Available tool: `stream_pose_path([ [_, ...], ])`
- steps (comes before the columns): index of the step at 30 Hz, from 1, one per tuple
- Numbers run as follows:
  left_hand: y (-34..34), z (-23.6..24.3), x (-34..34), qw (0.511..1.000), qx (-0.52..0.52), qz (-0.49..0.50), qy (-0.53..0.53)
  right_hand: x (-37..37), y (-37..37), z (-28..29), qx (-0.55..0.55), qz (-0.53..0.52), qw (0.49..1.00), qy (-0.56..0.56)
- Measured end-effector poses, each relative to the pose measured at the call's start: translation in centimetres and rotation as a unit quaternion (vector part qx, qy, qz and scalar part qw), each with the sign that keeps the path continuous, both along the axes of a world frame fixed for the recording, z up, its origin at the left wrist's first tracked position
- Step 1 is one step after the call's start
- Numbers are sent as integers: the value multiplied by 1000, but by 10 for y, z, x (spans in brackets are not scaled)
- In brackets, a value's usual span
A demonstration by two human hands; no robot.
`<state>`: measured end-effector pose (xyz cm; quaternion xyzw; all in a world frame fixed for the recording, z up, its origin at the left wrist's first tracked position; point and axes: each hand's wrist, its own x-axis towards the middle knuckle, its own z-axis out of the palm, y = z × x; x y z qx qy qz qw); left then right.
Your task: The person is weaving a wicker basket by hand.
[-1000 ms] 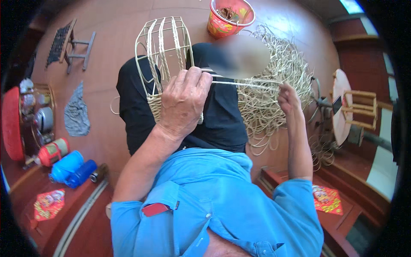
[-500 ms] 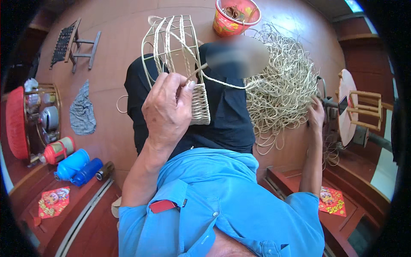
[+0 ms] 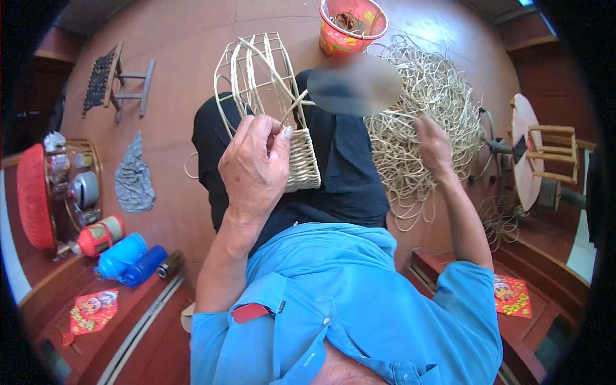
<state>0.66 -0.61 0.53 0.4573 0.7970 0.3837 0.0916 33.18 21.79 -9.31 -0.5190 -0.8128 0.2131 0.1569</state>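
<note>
A partly woven basket (image 3: 304,160) rests on my lap, its lower part closely woven from pale twisted cord. Bare ribs and wire hoops of its frame (image 3: 282,58) rise beyond the weave. My left hand (image 3: 256,163) is closed on the basket at the edge of the weaving, thumb against forefinger, where a strand crosses. Above the right side of a large heap of loose cord (image 3: 427,163) is my right hand (image 3: 435,146). Its fingers are smeared by motion, so whether they hold cord cannot be told. A blurred oval patch hides part of my knee and the cord.
A red patterned bucket (image 3: 350,42) with fibre scraps stands beyond the heap. At left are a small stool (image 3: 119,80), a grey cloth (image 3: 135,176), a rack of pots (image 3: 83,189) and several flasks (image 3: 122,253). A round-topped stool (image 3: 525,151) lies tipped at right.
My right hand has moved left from the right edge of the cord heap to over it. My left hand keeps its hold on the basket. The whole view has shifted slightly.
</note>
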Motion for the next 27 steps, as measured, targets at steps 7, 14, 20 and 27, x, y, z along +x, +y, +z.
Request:
stream_pose_path([
  [7, 0, -4, -4, 999, 28, -14, -17, 477, 63, 39, -21, -507, 806, -304],
  [14, 2, 1, 1, 1000, 7, -18, 12, 373, 55, -13, 28, -242, 968, -62],
  [20, 7, 2, 1, 1000, -13, -13, 12, -65, -78, 81, -174, 43, 966, 188],
  [27, 2, -1, 0, 1000, -13, -2, 7, -131, -89, 39, -31, 182, 953, 240],
])
